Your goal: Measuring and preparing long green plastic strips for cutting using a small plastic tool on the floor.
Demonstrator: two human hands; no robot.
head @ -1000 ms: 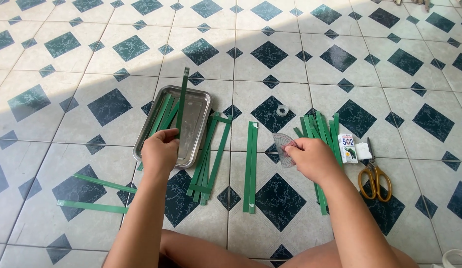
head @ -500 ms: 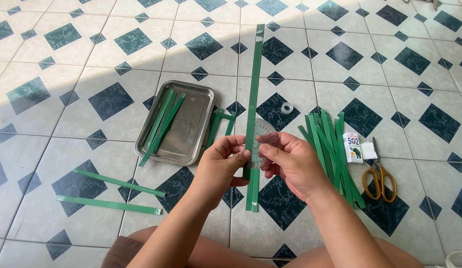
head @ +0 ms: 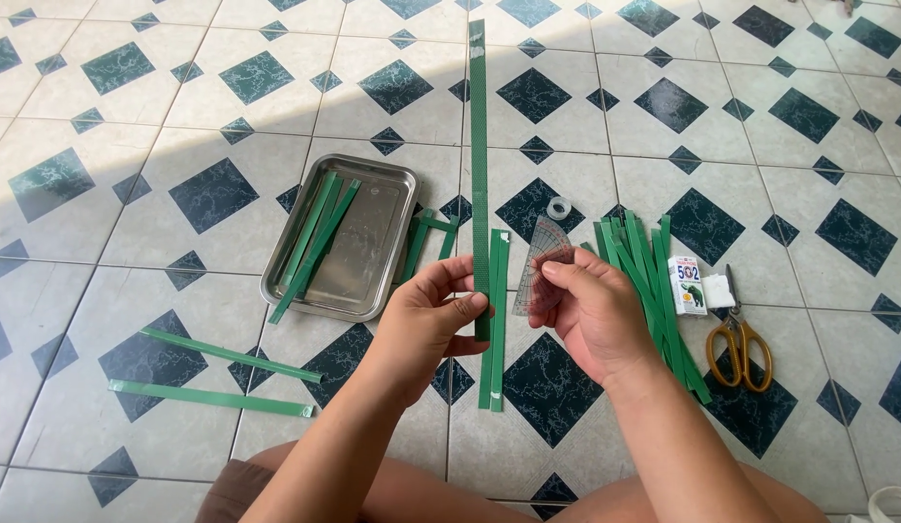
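My left hand (head: 426,324) pinches the near end of a long green strip (head: 479,155) that stands up and away from me over the tiled floor. My right hand (head: 591,310) holds a small clear protractor (head: 540,269) right beside that strip. Under both hands two more green strips (head: 496,320) lie side by side on the floor.
A steel tray (head: 373,242) with a few green strips stands at the left. A pile of green strips (head: 649,281) lies at the right, next to a small glue box (head: 687,284), orange-handled scissors (head: 739,344) and a tape roll (head: 559,206). Two loose strips (head: 213,378) lie far left.
A second ago my left hand was at the tray. It now holds one long strip upright, and my right hand has brought the protractor in beside it.
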